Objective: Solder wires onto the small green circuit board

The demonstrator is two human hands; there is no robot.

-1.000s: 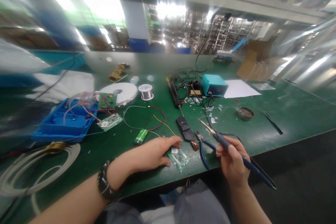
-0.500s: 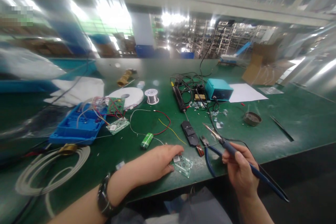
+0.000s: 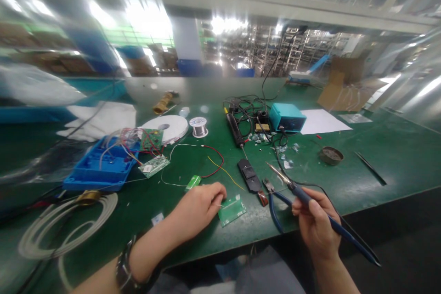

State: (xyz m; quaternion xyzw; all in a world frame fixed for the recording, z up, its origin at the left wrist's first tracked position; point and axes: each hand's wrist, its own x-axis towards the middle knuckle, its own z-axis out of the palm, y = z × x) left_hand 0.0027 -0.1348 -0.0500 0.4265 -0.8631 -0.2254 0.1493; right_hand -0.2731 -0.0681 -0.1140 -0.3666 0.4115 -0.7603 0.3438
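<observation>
Green PCB (image 3: 232, 211) beside bunched L fingers (image 3: 217, 190), grip unclear; R fingers (image 3: 317, 211) hold soldering iron (image 3: 299, 192).

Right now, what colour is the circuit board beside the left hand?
The circuit board is green, as the head view shows.

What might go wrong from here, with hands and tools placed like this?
If the soldering iron is hot, it might burn the left hand should they meet at the circuit board. The board lies near the front edge of the bench, so a nudge could push it off. The blue-handled pliers, between the right hand and the board, might get knocked.
</observation>
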